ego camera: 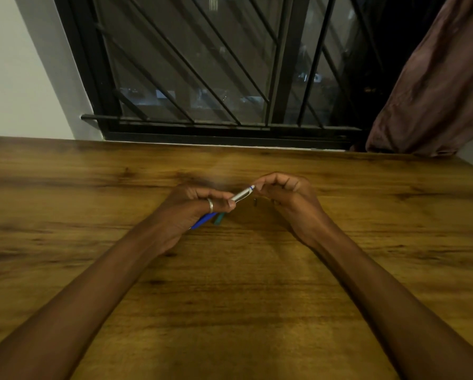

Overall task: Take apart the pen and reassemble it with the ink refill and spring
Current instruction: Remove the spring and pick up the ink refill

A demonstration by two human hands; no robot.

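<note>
A blue pen with a silver front section is held above the wooden table, pointing up and to the right. My left hand, with a ring on one finger, is closed around the blue barrel. My right hand pinches the pen's tip end with thumb and fingers. A small teal piece lies on the table just under my left hand. A tiny dark part sits on the table below the pen; I cannot tell what it is.
A barred black window runs along the table's far edge. A brown curtain hangs at the back right. A white wall stands at the left.
</note>
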